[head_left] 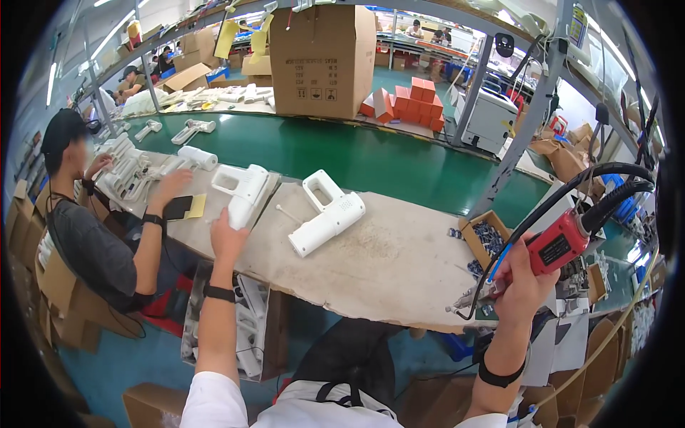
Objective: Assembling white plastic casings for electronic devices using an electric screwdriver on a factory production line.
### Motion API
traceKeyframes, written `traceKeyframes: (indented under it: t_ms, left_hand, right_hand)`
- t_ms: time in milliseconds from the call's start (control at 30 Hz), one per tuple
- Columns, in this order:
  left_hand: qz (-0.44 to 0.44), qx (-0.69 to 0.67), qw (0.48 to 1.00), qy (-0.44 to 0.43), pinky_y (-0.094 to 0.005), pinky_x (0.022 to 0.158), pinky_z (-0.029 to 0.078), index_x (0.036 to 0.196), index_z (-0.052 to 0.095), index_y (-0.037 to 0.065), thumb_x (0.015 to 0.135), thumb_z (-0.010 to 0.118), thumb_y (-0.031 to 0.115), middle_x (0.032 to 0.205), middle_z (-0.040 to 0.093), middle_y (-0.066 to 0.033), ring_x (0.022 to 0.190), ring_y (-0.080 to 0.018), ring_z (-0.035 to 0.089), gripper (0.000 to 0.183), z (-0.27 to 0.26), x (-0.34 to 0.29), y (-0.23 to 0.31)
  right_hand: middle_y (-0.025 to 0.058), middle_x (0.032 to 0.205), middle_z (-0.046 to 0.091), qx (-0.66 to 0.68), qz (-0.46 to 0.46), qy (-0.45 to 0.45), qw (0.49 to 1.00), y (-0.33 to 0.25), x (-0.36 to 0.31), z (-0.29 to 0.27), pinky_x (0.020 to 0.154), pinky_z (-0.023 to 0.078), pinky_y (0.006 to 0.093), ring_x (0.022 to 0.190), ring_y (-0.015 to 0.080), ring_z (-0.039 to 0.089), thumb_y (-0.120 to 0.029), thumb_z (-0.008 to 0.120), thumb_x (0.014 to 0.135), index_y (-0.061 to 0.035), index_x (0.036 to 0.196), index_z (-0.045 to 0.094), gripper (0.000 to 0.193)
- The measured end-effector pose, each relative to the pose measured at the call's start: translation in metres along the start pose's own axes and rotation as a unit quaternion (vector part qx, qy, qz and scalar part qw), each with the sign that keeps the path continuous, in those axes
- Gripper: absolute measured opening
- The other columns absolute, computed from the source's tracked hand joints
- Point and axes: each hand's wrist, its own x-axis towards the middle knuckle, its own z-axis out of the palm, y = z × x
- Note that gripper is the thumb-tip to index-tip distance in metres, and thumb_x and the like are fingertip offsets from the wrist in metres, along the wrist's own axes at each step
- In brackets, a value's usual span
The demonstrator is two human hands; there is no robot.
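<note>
My left hand [228, 239] is closed on the near end of a white pistol-shaped plastic housing [251, 187], which lies by the far left edge of the worktable. A second housing of the same shape [330, 227] rests in the middle of the board, its looped handle toward the belt, a thin white rod [289, 214] beside it. At the right, my right hand [524, 285] grips a red power screwdriver [555, 242] with black cables and a blue hose. Its metal tip points left, over the table's right end.
A worktable [378, 264] borders a green conveyor belt [399, 175]. A cardboard box of small screws or metal parts [487, 237] stands at right. A co-worker [93, 228] handles white housings at left. Below sits a bin of white parts [250, 321]. A metal post [524, 121] rises beyond.
</note>
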Motion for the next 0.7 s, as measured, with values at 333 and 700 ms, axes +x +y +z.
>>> traceKeyframes:
  t_ms: [333,700]
  left_hand:
    - [0.274,-0.072,0.947,-0.153,-0.0478,0.107,0.031,0.144,0.031,0.005,0.066,0.078,0.034,0.132,0.042,-0.0258,0.124,-0.0415,0.040,0.095,0.012,-0.048,0.082]
    - [0.432,0.037,0.875,-0.215,-0.0564,0.103,0.033,0.133,0.049,0.011,0.048,0.089,0.041,0.143,0.031,-0.0184,0.124,-0.0411,0.041,0.099,0.023,-0.143,0.221]
  right_hand:
    - [0.0025,0.056,0.051,0.022,0.029,-0.009,0.999,-0.003,-0.001,0.011,0.036,0.030,0.0210,0.041,0.0091,0.047,-0.010,0.062,0.089,-0.0009,0.096,0.054,0.013]
    - [0.0033,0.053,0.052,-0.001,0.029,0.008,1.000,-0.009,0.001,0.008,0.034,0.031,0.0218,0.039,0.0093,0.047,-0.008,0.063,0.088,0.0006,0.091,0.055,0.012]
